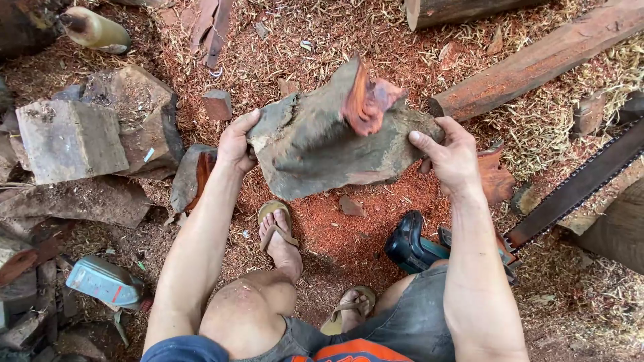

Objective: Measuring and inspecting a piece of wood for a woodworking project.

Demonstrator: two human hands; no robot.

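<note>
Far left of the big wood chunk (335,144): a pale square block (70,141) with a darker rough block (137,107) right behind, both down on the ground. Up in the corner above those, a light round log end (97,30). Low down on that side, a small grey-blue can (104,281) lying tipped over among scraps.

Next, the left hand (236,144). Clamped on the left edge of the big wood chunk, thumb up on top, fingers tucked under and hidden. Just below that hand, a dark slab with a red edge (191,177) on the ground.

In the middle, the big wood chunk itself. Held up in the air between both hands, above the red sawdust (335,248) and above the feet. Grey and dirty on the flat side, bright red where freshly split at the top. Straight below the chunk, one foot in a tan sandal (278,231); lower still, the other sandal (349,308) peeking out beside grey shorts (419,315).

Then the right hand (453,157). Closed tight on the right end of the chunk, thumb pressed on the near face, other fingers wrapped behind.

Right of the chunk and lower, a chainsaw: black and teal body (416,248) on the ground close to the right forearm, long dark bar (580,181) slanting up toward the far right edge. Above the bar, a long reddish beam (543,60) lying slantwise on pale wood shavings (557,121). Just beside the right hand, a small red wood piece (496,177) on the ground.
</note>
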